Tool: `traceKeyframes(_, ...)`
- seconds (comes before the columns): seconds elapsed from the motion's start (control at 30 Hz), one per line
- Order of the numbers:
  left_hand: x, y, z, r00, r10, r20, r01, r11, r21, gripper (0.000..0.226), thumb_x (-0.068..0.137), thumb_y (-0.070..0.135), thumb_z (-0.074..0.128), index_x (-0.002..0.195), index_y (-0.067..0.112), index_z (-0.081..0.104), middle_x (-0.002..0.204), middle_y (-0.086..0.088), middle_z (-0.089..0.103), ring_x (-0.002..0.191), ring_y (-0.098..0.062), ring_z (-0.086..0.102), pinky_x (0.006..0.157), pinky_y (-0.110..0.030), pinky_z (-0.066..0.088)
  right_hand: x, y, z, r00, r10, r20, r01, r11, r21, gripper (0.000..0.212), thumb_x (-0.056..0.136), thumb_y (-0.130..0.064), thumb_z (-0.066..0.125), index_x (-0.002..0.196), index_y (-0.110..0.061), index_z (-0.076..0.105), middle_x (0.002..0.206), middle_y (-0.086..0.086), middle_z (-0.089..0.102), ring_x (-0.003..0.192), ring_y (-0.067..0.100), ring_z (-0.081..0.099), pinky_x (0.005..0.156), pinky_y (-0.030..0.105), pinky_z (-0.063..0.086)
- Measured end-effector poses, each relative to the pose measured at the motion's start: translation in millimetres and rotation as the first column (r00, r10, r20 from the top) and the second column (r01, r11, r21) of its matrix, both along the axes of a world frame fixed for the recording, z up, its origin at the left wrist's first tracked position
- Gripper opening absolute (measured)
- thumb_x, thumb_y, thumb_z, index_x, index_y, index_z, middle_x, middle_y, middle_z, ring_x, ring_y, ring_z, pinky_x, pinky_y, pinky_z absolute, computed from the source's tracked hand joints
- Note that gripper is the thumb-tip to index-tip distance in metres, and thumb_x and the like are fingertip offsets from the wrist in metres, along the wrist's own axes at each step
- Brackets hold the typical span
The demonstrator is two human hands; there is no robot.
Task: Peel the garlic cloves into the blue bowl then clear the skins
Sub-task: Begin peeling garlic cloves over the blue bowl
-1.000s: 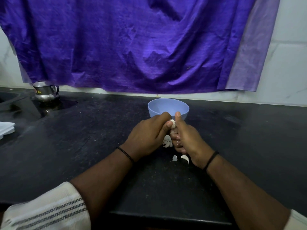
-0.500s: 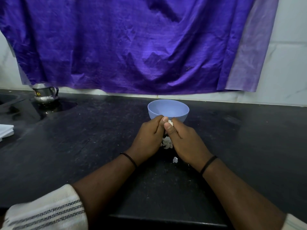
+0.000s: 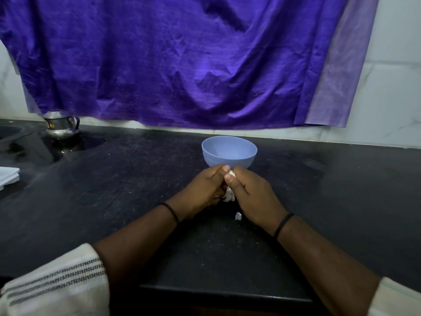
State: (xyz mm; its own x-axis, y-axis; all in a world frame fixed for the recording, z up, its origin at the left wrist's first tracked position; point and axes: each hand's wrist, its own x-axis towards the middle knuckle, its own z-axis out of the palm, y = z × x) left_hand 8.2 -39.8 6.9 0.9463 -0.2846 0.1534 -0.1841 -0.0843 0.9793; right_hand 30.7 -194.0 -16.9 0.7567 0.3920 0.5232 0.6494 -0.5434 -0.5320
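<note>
The blue bowl stands on the black counter just beyond my hands; what it holds is hidden by its near wall. My left hand and my right hand are pressed together in front of it, thumbs meeting over a white garlic clove that both pinch. Below the thumbs, a clump of white garlic shows between the palms. One loose bit of skin lies on the counter by my right wrist.
A steel jug stands at the back left beside a sink edge. A folded white cloth lies at the left border. Purple fabric hangs over the back wall. The counter's front edge runs under my forearms.
My hands have closed together and dropped lower, covering most of the garlic. The pieces on the counter by my right wrist are now mostly hidden; one remains in sight.
</note>
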Motion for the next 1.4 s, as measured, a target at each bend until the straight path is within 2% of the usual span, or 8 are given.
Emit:
traceKeyframes(0.1,-2.1,4.4,2.1,0.999,-0.015,-0.036,0.016,0.999,0.03,0.029,0.108,0.031,0.032,0.107,0.009,0.051,0.062,0.001,0.037,0.048,-0.006,0.029,0.042,-0.018,0.026,2.7,-0.1,-0.9,0.997,0.014,0.079,-0.007,0.996,-0.088,0.023,0.105,-0.035,0.04,0.09,-0.024,0.054,0.085,-0.01,0.058,0.081,0.005,0.053,0.071,0.018,0.041)
traceKeyframes(0.33,-8.0,1.0,4.5,0.999,0.009,-0.043,-0.009,1.0,-0.002,0.032,0.109,0.028,0.031,0.086,0.017,0.05,0.054,0.005,0.038,0.043,-0.004,0.03,0.041,-0.016,0.027,0.1,-1.6,0.5,0.985,-0.033,0.167,0.062,0.983,-0.174,0.036,0.101,-0.046,0.031,0.093,-0.022,0.056,0.087,-0.01,0.056,0.082,0.006,0.048,0.072,0.025,0.04)
traceKeyframes(0.6,-10.6,1.4,3.8,0.999,0.02,-0.024,-0.021,1.0,-0.009,0.033,0.108,0.03,0.032,0.086,0.017,0.052,0.052,0.009,0.045,0.044,-0.003,0.034,0.042,-0.016,0.031,-9.2,0.1,7.7,0.985,-0.03,0.172,0.065,0.976,-0.206,0.033,0.1,-0.037,0.038,0.108,-0.017,0.063,0.103,0.001,0.065,0.095,0.015,0.057,0.082,0.03,0.046)
traceKeyframes(0.77,-9.1,-1.6,0.6,0.997,0.079,0.022,-0.079,0.997,-0.007,0.03,0.108,0.028,0.033,0.087,0.018,0.053,0.053,0.011,0.049,0.047,-0.003,0.038,0.043,-0.015,0.033,-8.9,0.9,5.8,0.979,-0.039,0.2,0.079,0.977,-0.197,0.034,0.099,-0.039,0.034,0.107,-0.019,0.061,0.102,-0.001,0.064,0.093,0.015,0.056,0.078,0.031,0.046)
traceKeyframes(0.9,-4.4,1.2,-5.5,0.97,0.168,0.178,-0.187,0.978,0.092,0.031,0.107,0.026,0.039,0.083,0.025,0.057,0.065,0.017,0.058,0.057,0.002,0.051,0.054,-0.013,0.04,-8.9,2.3,3.0,0.971,-0.079,0.227,0.112,0.984,-0.136,0.024,0.099,-0.036,0.042,0.095,-0.019,0.058,0.093,-0.004,0.061,0.083,0.01,0.05,0.069,0.029,0.042)
traceKeyframes(1.07,3.7,2.9,-7.3,0.96,0.162,0.23,-0.204,0.964,0.172,0.029,0.104,0.032,0.045,0.081,0.026,0.061,0.072,0.017,0.063,0.065,0.004,0.055,0.065,-0.018,0.042,-3.6,-0.5,4.4,0.979,-0.104,0.175,0.116,0.991,-0.06,0.004,0.094,-0.019,0.061,0.094,-0.017,0.064,0.091,-0.005,0.064,0.084,0.007,0.055,0.074,0.024,0.047)
traceKeyframes(1.23,8.4,2.1,-3.5,0.995,0.07,0.076,-0.077,0.994,0.082,0.032,0.105,0.03,0.042,0.08,0.016,0.057,0.052,0.011,0.051,0.048,-0.001,0.041,0.049,-0.015,0.034,-4.7,-2.1,10.8,0.982,-0.145,0.122,0.137,0.988,0.07,0.014,0.084,-0.019,0.077,0.088,-0.015,0.064,0.075,-0.015,0.056,0.073,-0.001,0.053,0.064,0.011,0.04)
traceKeyframes(1.4,10.2,5.3,-2.3,0.991,0.124,0.057,-0.128,0.989,0.074,0.03,0.103,0.029,0.049,0.08,0.01,0.054,0.053,0.004,0.043,0.043,-0.004,0.033,0.042,-0.016,0.029,-8.5,-2.0,14.7,0.991,-0.135,-0.008,0.134,0.981,0.14,0.016,0.084,-0.018,0.078,0.093,-0.014,0.066,0.065,-0.015,0.053,0.067,-0.006,0.055,0.061,0.009,0.041)
